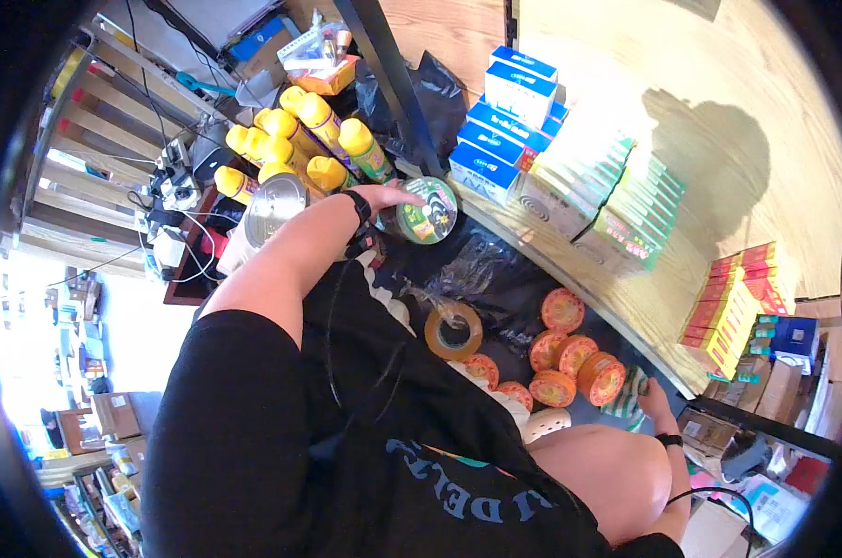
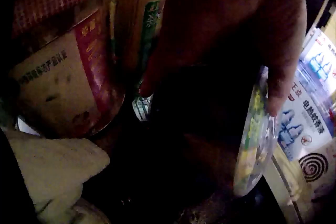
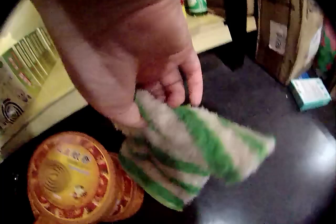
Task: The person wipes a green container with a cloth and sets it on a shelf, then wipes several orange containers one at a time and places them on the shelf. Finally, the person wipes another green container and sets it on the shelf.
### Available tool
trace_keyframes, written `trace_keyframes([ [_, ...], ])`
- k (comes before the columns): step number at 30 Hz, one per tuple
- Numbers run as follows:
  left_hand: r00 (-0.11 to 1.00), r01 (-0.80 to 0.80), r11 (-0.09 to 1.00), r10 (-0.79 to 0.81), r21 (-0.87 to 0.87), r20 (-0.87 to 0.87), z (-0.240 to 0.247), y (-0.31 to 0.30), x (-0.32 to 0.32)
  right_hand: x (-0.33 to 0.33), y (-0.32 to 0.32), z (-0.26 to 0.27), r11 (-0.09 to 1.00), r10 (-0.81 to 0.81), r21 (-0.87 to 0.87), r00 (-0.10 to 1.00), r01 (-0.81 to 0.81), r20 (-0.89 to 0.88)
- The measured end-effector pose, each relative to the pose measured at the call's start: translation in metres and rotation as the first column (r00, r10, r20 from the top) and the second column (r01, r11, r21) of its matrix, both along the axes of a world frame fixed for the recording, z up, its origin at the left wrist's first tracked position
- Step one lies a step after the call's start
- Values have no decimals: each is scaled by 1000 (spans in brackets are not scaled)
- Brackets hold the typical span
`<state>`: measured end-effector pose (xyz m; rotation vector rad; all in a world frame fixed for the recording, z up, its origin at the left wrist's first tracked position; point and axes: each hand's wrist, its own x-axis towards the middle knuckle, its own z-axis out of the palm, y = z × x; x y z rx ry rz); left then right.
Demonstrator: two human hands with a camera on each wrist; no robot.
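Note:
My left hand (image 1: 388, 197) grips a round canister (image 1: 428, 212), whose green label and clear rim face the shelf side. In the left wrist view the thumb lies at the rim of the clear lid (image 2: 257, 140); the canister's body is mostly in dark shadow. Low at the right, my right hand (image 1: 656, 406) pinches a green-and-white striped cloth (image 3: 194, 140), which hangs bunched below the fingers. Close beside the cloth are several orange round containers (image 1: 601, 378) with coil pictures on their lids, one large in the right wrist view (image 3: 68, 176).
Yellow-capped spray cans (image 1: 356, 139) and a large metal tin (image 1: 277, 203) stand left of the canister. Along the wooden shelf (image 1: 556, 251) are blue boxes (image 1: 486, 167) and green boxes (image 1: 640, 219). A tape roll (image 1: 433, 333) lies near my body; a cardboard box (image 3: 281, 29) stands at the far right.

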<state>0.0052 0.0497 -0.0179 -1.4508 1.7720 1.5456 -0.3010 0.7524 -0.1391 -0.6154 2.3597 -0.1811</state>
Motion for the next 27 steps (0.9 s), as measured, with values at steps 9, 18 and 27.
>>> trace_keyframes([
  [9,989,118,978,-100,171,-110,11,10,-5,6,-91,289,956,-4,-293,994,37,111],
  [18,954,245,884,-147,399,-262,221,139,-4,68,-204,427,765,-132,-540,736,-351,-664],
  [27,817,156,654,336,741,-468,322,206,27,196,-314,455,171,-82,-791,792,-587,-605],
])
